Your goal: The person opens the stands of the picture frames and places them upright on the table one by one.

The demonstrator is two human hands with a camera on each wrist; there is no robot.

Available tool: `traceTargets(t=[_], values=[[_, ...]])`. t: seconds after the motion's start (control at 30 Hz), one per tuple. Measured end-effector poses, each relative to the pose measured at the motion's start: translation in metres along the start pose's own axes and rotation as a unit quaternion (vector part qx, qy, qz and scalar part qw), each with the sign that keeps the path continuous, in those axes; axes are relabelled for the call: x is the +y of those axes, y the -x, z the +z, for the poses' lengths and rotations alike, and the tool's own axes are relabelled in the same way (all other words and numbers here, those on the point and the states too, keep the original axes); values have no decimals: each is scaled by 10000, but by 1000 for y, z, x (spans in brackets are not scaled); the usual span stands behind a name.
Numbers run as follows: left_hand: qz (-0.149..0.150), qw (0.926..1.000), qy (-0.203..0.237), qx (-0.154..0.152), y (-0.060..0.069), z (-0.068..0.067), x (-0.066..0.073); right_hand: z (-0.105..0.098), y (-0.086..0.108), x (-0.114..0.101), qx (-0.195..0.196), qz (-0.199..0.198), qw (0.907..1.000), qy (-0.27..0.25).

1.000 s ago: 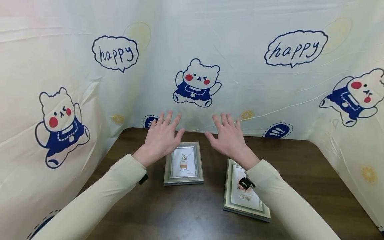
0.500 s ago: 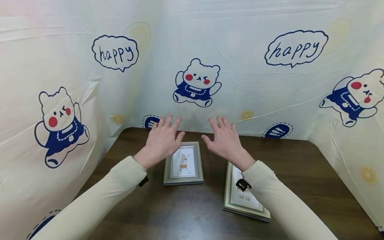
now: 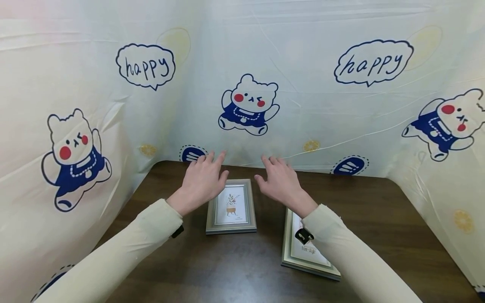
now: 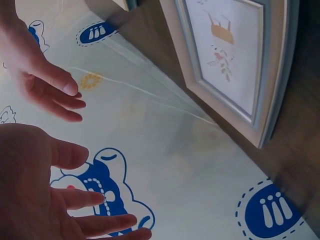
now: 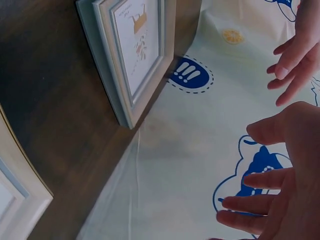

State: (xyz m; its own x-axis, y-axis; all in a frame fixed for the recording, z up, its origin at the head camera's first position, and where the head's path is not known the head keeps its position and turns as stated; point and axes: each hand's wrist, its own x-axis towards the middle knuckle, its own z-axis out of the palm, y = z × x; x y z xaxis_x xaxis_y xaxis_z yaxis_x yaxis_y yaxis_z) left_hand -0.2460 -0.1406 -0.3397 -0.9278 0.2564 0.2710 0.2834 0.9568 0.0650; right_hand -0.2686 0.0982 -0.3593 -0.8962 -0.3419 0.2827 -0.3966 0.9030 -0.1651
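Observation:
My left hand [image 3: 201, 183] hovers over the upper left part of a silver-grey picture frame [image 3: 250, 206] with a plant print, its fingers extended and holding nothing. My right hand [image 3: 282, 181] is raised above the table between the two frames, fingers loosely extended and empty. Below its wrist lies a second, pale gold frame [image 3: 287, 248] with "free style" lettering, partly hidden by the sleeve. In the left wrist view the plant frame [image 4: 225, 55] is seen beside both hands; the right wrist view shows the same frame [image 5: 137, 45] and a corner of the other [image 5: 30, 200].
A dark brown wooden table [image 3: 212, 269] carries both frames. Pale printed cloth [image 3: 310, 105] with bears and "happy" bubbles hangs behind the table and along its left and right sides.
The right hand has moved left and slightly down. Both hands' fingers are less spread and point lower than before. The frames lie in the same places.

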Motion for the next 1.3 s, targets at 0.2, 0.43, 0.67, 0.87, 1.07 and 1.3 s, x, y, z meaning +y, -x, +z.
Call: traceTargets(t=[0.2,0.43,0.67,0.87,1.07,1.3], values=[[-86,9997,120,-182,6,5,-3,11,1,0,-159,79,9984,-545],[-247,9963,564,-598,14,16,-6,26,2,-1,-229,-8,9957,-894],[-423,9885,1037,-1014,23,25,-7,38,1,1,-472,109,9933,-1052],[-564,9832,1291,-1164,31,28,-9,47,1,1,-638,101,9907,-1201],[-783,9734,1618,-1418,38,34,-12,55,3,0,-883,77,9887,-1208],[-1042,9580,1944,-1831,44,46,-18,62,4,-2,-1072,156,9860,-1269]])
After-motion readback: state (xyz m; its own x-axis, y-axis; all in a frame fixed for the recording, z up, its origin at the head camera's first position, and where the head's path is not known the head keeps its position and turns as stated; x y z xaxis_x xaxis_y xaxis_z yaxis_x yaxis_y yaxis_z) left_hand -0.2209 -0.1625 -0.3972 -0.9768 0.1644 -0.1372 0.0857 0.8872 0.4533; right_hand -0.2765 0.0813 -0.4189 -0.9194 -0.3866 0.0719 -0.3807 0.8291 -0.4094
